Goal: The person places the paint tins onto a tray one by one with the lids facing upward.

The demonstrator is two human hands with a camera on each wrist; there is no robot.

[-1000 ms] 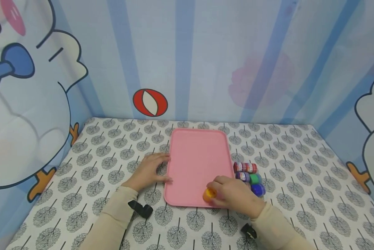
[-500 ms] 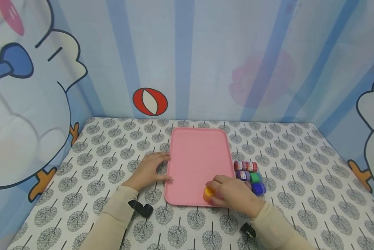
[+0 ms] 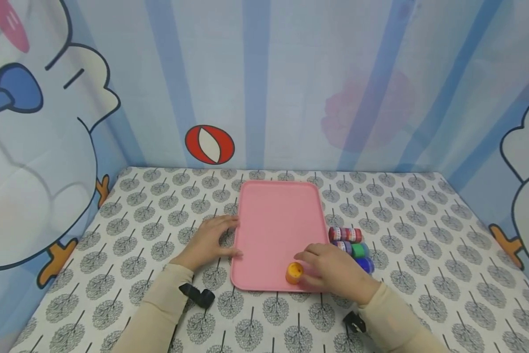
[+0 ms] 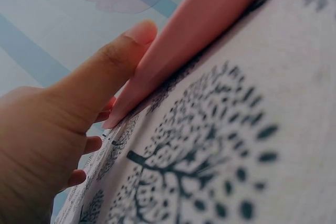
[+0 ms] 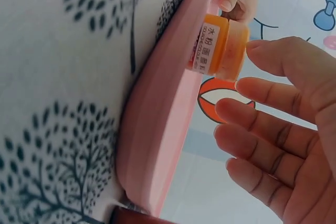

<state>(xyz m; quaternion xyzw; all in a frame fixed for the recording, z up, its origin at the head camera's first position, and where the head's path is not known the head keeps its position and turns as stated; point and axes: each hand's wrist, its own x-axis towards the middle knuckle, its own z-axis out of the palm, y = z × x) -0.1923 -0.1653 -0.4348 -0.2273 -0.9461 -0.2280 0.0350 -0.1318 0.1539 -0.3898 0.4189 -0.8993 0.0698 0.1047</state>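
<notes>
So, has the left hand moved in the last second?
No, not visibly: judged against the tray in the head view, the left hand stays at the same stretch of its left edge.

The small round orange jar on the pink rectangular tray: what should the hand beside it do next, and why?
Probably the right hand should ease gently away: the orange jar stands upright on the pink tray, and the fingers look spread, not gripping it.

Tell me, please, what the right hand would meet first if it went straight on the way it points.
Probably the orange jar standing on the pink tray, close before the right hand; any gap is unclear.
</notes>
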